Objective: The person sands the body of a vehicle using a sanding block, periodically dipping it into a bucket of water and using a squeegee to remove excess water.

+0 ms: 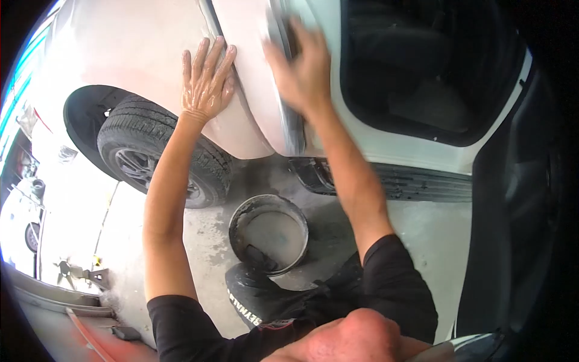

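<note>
My left hand [207, 78] lies flat, fingers spread and wet, on the pale fender [139, 48] of a white car, above the front wheel. Blurred by motion, my right hand [301, 66] presses on the fender's rear edge [288, 130], where a dark gap runs down beside the open door frame. Something dark shows just above its fingers. Whether it holds a pad or cloth cannot be told. Both forearms are bare and reach up from black sleeves.
A black tyre [151, 151] fills the wheel arch on the left. A dirty round bucket [268, 232] holding grey water stands on the concrete floor below my arms. The dark cabin opening [422, 66] and a ribbed sill step [416, 181] are at right.
</note>
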Available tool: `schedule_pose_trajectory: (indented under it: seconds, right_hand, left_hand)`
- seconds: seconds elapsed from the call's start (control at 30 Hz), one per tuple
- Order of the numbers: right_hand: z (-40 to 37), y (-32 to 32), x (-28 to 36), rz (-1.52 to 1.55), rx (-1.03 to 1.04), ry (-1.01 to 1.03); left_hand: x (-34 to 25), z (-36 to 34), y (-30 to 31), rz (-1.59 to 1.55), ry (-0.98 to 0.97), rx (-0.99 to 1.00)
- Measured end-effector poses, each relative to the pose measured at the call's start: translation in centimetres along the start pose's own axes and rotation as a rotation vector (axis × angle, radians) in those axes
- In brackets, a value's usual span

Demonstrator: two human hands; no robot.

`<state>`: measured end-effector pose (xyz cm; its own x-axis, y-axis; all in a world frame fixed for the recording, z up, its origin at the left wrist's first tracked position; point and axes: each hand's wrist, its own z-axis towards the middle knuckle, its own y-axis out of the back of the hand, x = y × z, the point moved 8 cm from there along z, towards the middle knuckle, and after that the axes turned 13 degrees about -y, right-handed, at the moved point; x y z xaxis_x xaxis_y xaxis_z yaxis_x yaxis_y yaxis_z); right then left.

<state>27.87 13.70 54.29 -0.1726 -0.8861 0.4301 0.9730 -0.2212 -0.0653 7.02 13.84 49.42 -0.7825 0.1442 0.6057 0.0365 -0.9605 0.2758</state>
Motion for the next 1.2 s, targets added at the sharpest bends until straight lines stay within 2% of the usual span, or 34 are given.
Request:
schedule_pose_trajectory:
  seconds: [0.03, 0.1, 0.13, 0.2, 0.27, 0.33, 0.43, 0.53, 0.67, 0.7, 0.8, 0.93, 1.13, 1.2]
  right_hand:
    - [3.3, -1.3, 0.0, 0.056, 0.029, 0.039]
    - [4.2, -2.0, 0.5, 0.135, 0.262, -0.179]
    - [2.9, -2.1, -0.5, 0.167, 0.307, -0.213]
    - [-4.1, -0.2, -1.9, -0.005, 0.219, -0.234]
    - [-13.2, -1.5, -3.4, -0.219, 0.315, -0.076]
    - [-16.4, -1.3, -5.3, -0.081, 0.313, -0.234]
    - [-14.0, 1.2, -5.4, 0.155, 0.301, -0.347]
    - [-10.1, 3.1, -4.2, 0.088, 0.141, -0.191]
    - [-9.9, 2.3, -6.2, -0.001, 0.168, -0.241]
    - [-10.3, 2.5, -6.0, -0.008, 0.112, -0.195]
    - [-8.9, 1.9, -5.9, 0.054, 0.102, -0.234]
    - [0.6, -0.4, -1.5, 0.110, -0.032, -0.067]
    - [-8.6, 1.8, -5.7, 0.074, 0.063, -0.192]
    - [-7.2, 1.5, -4.9, 0.093, 0.039, -0.166]
  left_hand:
    - [-0.1, 0.0, 0.0, 0.006, -0.007, -0.012]
    - [-0.2, -0.1, -0.1, 0.015, -0.016, -0.007]
    - [-0.2, -0.3, -0.2, 0.001, -0.022, -0.015]
    - [-0.1, 0.0, -0.1, -0.011, -0.052, -0.061]
    - [0.1, -0.2, -0.2, 0.042, -0.057, -0.049]
    - [0.5, -0.3, 0.1, 0.012, -0.035, 0.020]
    - [0.9, -0.1, -0.1, 0.031, -0.044, 0.024]
    - [0.4, -0.7, -0.2, 0.014, -0.016, 0.023]
    - [0.2, -0.2, -0.6, 0.031, -0.031, 0.009]
    - [0.2, -0.2, -0.7, 0.041, -0.046, 0.006]
    - [0.2, -0.4, -0.6, 0.039, -0.053, -0.002]
    - [0.1, -0.5, -0.9, 0.020, -0.061, -0.037]
    - [-0.2, -0.1, -0.5, 0.048, -0.048, -0.016]
    - [-0.1, -0.2, -0.6, 0.054, -0.055, -0.008]
